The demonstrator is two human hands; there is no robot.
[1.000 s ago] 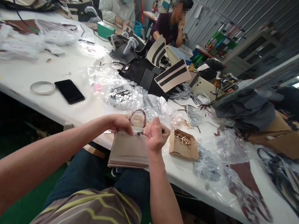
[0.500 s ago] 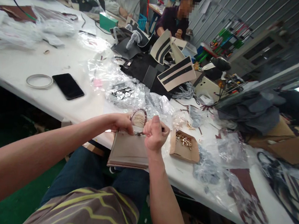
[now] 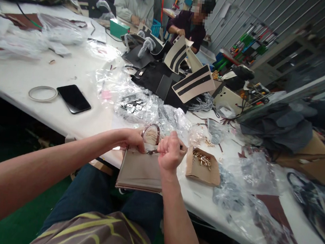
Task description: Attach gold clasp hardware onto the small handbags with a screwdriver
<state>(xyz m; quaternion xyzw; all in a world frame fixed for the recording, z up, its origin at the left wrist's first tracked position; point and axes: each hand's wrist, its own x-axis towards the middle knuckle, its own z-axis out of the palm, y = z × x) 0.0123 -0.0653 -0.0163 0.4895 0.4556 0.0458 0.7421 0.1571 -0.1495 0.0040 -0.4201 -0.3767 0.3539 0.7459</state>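
Observation:
A taupe handbag (image 3: 139,171) with a looped brown handle (image 3: 158,133) lies across the table's front edge, over my lap. My left hand (image 3: 135,139) grips its upper edge on the left, fingers pinched at the base of the handle. My right hand (image 3: 171,150) is closed in a fist around a slim metal tool (image 3: 153,151). The tool's tip points left at the bag's top edge, near my left fingertips. Most of the tool is hidden in the fist, so its exact kind does not show.
Right of the bag stands a cardboard tray (image 3: 203,176) of small gold-coloured metal parts. A phone (image 3: 74,99) and a pale ring (image 3: 42,94) lie to the left. Clear plastic bags (image 3: 140,110) and black bag pieces (image 3: 152,79) spread behind. Two people work across the table.
The view has shifted slightly, so the table sits lower. More of the tool's metal tip shows between my hands. The dark-sleeved person's hand has reached to a striped panel.

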